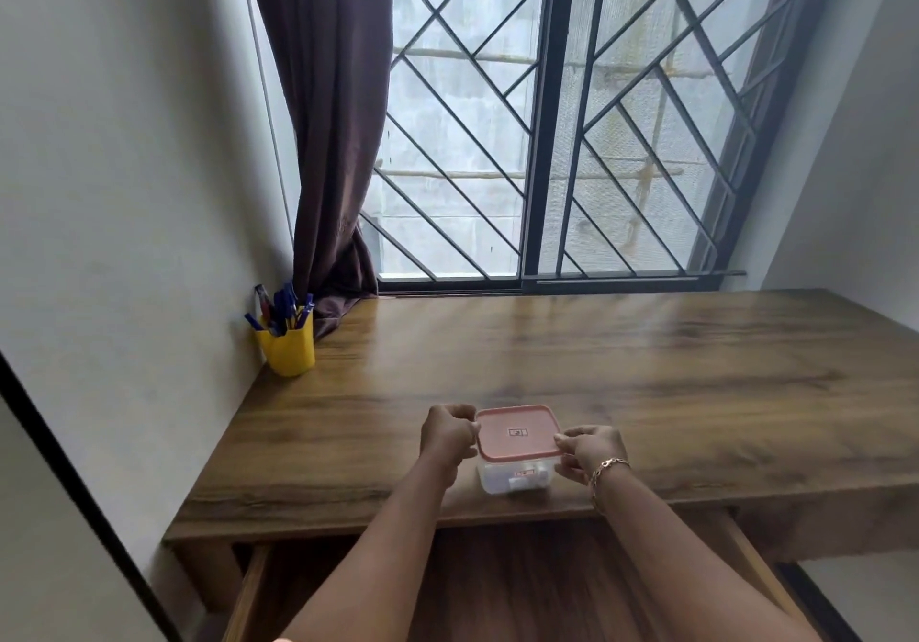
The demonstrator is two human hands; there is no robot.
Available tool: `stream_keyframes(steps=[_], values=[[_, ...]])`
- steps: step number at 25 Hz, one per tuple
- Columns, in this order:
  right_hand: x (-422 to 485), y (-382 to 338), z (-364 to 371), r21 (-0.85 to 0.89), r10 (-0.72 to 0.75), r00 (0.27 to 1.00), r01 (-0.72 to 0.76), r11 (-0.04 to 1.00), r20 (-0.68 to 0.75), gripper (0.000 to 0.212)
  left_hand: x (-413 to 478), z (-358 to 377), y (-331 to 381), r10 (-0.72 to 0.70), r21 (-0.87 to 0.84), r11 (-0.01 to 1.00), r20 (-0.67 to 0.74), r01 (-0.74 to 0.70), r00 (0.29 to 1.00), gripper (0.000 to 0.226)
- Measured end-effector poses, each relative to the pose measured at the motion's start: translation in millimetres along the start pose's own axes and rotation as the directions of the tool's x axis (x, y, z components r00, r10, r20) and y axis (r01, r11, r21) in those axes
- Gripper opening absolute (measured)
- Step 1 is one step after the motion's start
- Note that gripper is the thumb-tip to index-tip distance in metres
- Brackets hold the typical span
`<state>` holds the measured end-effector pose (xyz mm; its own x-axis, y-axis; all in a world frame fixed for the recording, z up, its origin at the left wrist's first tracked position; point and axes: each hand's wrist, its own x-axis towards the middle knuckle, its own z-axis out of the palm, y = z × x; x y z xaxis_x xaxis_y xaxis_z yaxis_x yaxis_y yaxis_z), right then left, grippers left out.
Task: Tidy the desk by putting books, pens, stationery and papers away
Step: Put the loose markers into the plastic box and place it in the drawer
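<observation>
A person's left hand (447, 435) and right hand (589, 452) grip opposite edges of the pink lid (517, 432) on a clear plastic container (514, 478), fingers curled round the rim. The container sits near the front edge of a wooden desk (646, 368). In the far left corner, beside a brown curtain (328, 144), a yellow holder (292, 345) stands full of blue pens (281, 308).

A study corner in a home is shown. A broad desk of dark-grained brown wood (597, 368) is set against plain white plastered walls (124, 144), beneath a black-framed sliding window with a diagonal metal grille (547, 119). A dark brown cloth curtain (328, 119) is drawn to one side, and blue pens (281, 304) are kept in a yellow plastic pot (293, 350).
</observation>
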<state>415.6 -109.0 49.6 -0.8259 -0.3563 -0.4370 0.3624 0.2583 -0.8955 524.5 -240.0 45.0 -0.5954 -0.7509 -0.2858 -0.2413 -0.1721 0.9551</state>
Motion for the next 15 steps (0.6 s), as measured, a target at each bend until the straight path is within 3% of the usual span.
stream_keyframes(steps=[6,10,15], values=[[-15,-12,9,-0.12,-0.087,0.994,0.095,0.988,0.066,0.022,-36,-37,14,0.023,0.004,1.0,0.045,-0.023,0.999,0.005],[-43,-22,27,-0.279,-0.145,0.956,0.216,0.936,0.254,0.021,-83,-77,26,-0.05,0.133,0.991,0.164,0.028,0.985,0.002],[-81,3,75,-0.43,-0.129,0.873,0.354,0.83,0.47,0.019,-129,-135,5,-0.218,0.318,0.935,0.159,0.159,0.963,0.012]])
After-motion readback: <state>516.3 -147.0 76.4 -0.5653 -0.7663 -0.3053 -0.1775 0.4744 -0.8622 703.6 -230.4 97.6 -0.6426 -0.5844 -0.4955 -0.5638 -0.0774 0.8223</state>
